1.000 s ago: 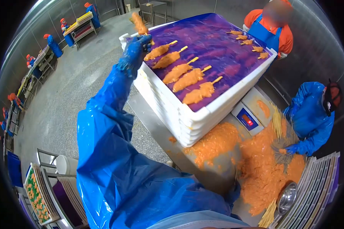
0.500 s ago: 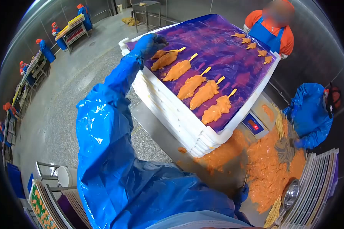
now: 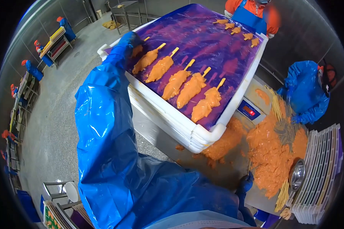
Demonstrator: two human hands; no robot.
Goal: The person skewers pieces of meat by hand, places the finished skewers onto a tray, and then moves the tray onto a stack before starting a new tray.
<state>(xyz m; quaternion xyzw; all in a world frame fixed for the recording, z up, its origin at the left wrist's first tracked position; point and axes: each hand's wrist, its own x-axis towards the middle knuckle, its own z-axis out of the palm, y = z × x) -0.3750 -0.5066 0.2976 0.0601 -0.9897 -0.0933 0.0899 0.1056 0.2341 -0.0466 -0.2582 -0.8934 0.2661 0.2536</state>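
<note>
My gloved left hand is closed at the far-left meat skewer, on the purple film lining the top white tray. The hand covers part of that skewer, and its stick pokes out past my fingers. Beside it several more orange, marinated meat skewers lie in a slanting row, sticks pointing away from me. Low down by the worktable, my gloved right hand is closed around a thin wooden stick, close to a large heap of orange meat.
A digital scale stands beside the tray stack. Loose sticks and a metal bowl lie near the meat, with stacked trays at right. Co-workers stand behind the tray and at right; others line the left wall.
The view has shifted, so the tray sits further left and higher. My left hand has drawn in over the far-left skewer, and the stick in my right hand shows more clearly.
</note>
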